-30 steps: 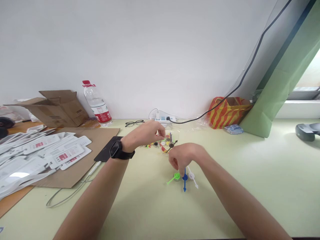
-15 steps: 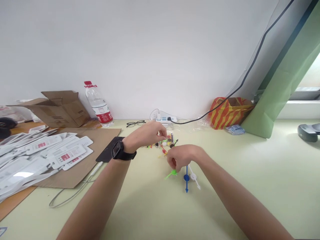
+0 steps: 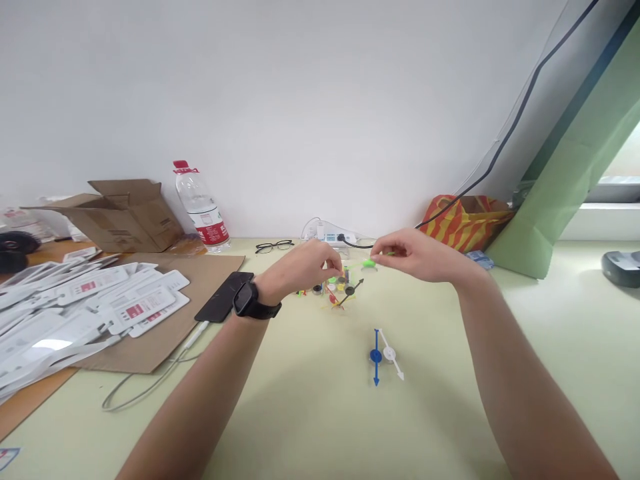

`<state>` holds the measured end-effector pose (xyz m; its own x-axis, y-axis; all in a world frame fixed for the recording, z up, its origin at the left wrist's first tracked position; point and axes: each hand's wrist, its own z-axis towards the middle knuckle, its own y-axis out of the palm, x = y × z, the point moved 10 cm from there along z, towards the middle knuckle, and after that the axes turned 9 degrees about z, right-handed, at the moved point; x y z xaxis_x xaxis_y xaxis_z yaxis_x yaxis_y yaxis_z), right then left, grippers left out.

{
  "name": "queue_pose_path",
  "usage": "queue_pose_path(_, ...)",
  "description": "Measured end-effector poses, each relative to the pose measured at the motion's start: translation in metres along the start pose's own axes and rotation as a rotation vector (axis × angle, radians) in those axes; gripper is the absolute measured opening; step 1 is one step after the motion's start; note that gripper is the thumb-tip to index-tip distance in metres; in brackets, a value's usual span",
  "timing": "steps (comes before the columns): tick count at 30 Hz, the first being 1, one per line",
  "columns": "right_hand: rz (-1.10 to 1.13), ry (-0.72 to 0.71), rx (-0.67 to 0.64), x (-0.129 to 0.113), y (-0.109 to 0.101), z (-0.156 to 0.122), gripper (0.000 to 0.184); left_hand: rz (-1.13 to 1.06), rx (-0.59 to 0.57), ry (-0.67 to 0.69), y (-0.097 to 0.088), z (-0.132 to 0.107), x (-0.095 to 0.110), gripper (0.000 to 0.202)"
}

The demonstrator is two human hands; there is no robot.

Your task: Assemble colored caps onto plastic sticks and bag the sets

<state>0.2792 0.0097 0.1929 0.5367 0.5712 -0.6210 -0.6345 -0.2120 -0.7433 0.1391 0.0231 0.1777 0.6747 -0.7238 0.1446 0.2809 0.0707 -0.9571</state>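
Note:
My right hand (image 3: 417, 255) is over the back of the table, thumb and fingers pinched on a green arrow spinner (image 3: 369, 264). My left hand (image 3: 310, 269), with a black watch on the wrist, hovers at the pile of small coloured plastic pieces (image 3: 341, 281). Its fingers are curled together, and what they hold, if anything, is hidden. Just in front of the pile lies a black arrow spinner (image 3: 350, 291), beside a red one (image 3: 333, 299). Nearer to me, a blue arrow spinner (image 3: 376, 357) and a white arrow spinner (image 3: 389, 354) lie side by side.
Left are white tags (image 3: 135, 310) on cardboard (image 3: 150, 353), a black phone (image 3: 223, 298) with a cable, an open carton (image 3: 133, 217) and a bottle (image 3: 205, 213). Glasses (image 3: 274, 247), a power strip (image 3: 333, 238) and a striped bag (image 3: 460, 223) stand along the wall.
My right hand has moved back from the near row towards the pile, taking the green arrow spinner along. The black arrow spinner now shows fully. My left hand has barely moved.

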Motion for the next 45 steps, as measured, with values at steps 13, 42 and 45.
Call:
queue_pose_path(13,-0.019,0.05,0.115,0.007,0.01,0.008,0.011,0.051,-0.007,0.042,0.004,0.0,0.02,0.022)
queue_pose_path(42,-0.251,0.011,0.188,-0.015,0.028,0.017,0.02,0.016,0.044,0.011,-0.006,0.001,0.019,0.016)
queue_pose_path(45,-0.294,0.043,0.348,-0.018,0.006,0.009,0.011,0.081,0.144,-0.052,-0.018,-0.001,0.012,0.016)
